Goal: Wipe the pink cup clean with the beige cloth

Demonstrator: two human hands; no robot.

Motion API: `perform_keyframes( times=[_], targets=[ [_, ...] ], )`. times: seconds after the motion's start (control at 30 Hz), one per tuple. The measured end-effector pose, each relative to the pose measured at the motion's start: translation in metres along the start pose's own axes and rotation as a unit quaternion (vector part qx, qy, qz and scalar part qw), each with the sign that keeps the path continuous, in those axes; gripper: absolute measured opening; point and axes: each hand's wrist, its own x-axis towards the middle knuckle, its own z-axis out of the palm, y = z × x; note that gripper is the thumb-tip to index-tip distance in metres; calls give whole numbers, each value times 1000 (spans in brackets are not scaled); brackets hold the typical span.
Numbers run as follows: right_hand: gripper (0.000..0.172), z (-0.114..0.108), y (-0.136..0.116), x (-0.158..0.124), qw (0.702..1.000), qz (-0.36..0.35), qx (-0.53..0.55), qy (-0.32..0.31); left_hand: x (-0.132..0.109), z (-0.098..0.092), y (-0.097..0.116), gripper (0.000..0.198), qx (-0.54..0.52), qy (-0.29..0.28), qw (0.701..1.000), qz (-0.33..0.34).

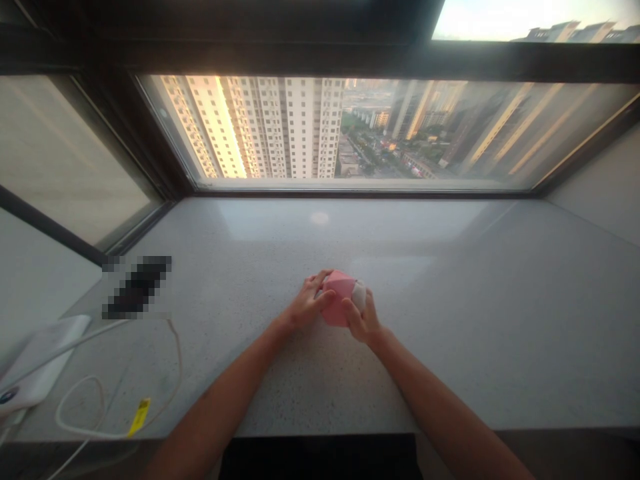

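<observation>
A pink faceted object (339, 283) with angular flat sides is held above the middle of the sill, and I cannot make out what kind of thing it is. My left hand (311, 301) grips its left side, thumb across the front and fingers over the top. On the other side, my right hand (364, 319) has its thumb against the lower right of the pink surface. A rounded white part (359, 295) shows at the object's right, between it and the right fingers. Whether this part is attached is unclear. The fingers behind the object are partly hidden.
The pale speckled sill (250, 253) runs up to a dark-framed window (320, 193). At the left lie a blurred-out dark object (143, 287), a white flat device (45, 363) and a looping white cable (95, 433) with a yellow tag (139, 417).
</observation>
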Motion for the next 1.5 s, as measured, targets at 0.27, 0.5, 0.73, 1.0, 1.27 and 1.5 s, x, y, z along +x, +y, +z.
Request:
perform_keyframes(
  times=[0.27, 0.5, 0.73, 1.0, 1.27, 1.5],
  targets=[
    [46, 4, 4, 13, 993, 49, 46, 93, 2, -8, 18, 91, -17, 26, 1000, 3],
    [56, -5, -14, 38, 944, 223, 229, 78, 5, -14, 19, 137, 143, -17, 981, 134],
    [66, -14, -22, 43, 899, 340, 270, -52, 4, -13, 7, 126, 232, -15, 950, 208],
    [70, -14, -26, 44, 868, 391, 287, -107, 7, -18, 19, 102, 284, -37, 920, 267],
    [68, -5, -24, 41, 903, 339, 253, -78, 4, -15, 16, 75, 257, -27, 940, 223],
    [74, 6, -17, 28, 965, 220, 140, 4, 4, -12, 22, 102, 99, 16, 987, 127]
  ],
)
